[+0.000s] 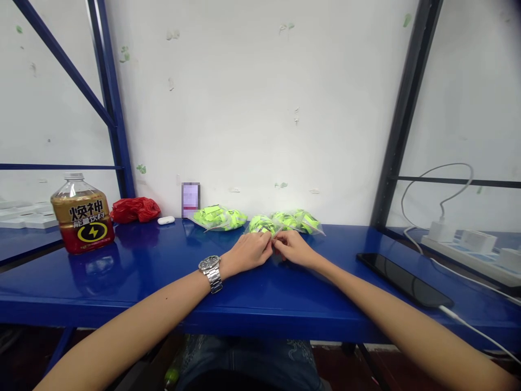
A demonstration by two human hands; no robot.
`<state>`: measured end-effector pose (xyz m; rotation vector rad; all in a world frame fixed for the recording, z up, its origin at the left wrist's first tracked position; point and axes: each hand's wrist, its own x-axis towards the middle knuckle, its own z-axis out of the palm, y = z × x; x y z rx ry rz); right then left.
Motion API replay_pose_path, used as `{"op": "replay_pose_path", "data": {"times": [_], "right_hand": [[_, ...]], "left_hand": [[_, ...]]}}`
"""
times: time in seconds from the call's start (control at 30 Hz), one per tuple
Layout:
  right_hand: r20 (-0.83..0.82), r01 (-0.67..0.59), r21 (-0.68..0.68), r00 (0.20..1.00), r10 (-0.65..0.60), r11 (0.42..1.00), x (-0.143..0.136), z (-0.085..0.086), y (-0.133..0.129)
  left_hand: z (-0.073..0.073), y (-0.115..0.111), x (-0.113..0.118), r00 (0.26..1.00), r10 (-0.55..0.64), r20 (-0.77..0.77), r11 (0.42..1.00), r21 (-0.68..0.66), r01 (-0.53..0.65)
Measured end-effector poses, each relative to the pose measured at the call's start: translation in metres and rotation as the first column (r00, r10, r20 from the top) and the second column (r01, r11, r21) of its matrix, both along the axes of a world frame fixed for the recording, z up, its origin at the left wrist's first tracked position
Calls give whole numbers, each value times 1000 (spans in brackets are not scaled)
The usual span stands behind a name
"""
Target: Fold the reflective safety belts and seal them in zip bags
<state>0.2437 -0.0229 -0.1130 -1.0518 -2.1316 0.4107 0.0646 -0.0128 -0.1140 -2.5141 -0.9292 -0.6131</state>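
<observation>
My left hand (253,251), below a silver wristwatch (210,271), is closed with its fingers pinched at the edge of a clear plastic bag (261,224) of neon yellow-green strips. Right beside it, my right hand (296,250) pinches the same near edge, thumb and forefinger together. The bag lies at the far side of the blue table (163,277), its lower part hidden behind my hands. Another such bag (220,217) rests to the left, and more bagged green strips (299,221) lie to the right.
On the left stand a large drink bottle (83,217), a crumpled red plastic bag (135,209) and a white earbud case (166,220). A phone (191,200) leans on the wall. At right, a black phone (402,278) is plugged into a white cable (468,320) near a power strip (476,255).
</observation>
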Motion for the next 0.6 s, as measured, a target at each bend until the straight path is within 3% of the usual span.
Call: {"op": "replay_pose_path", "data": {"times": [0.17,0.37,0.5,0.6], "right_hand": [[47,73,147,996,-81,986,-5,0,3],[146,303,213,930,-337,929,4,5,11],[191,456,186,852,-487,870,14,13,12],[218,485,161,832,-510,860,16,16,9]], "left_hand": [[2,-1,2,998,27,-50,997,78,-23],[18,4,-7,987,159,38,963,214,-163],[28,13,-19,963,236,133,920,289,-266],[27,16,-23,976,192,102,933,289,-214]]}}
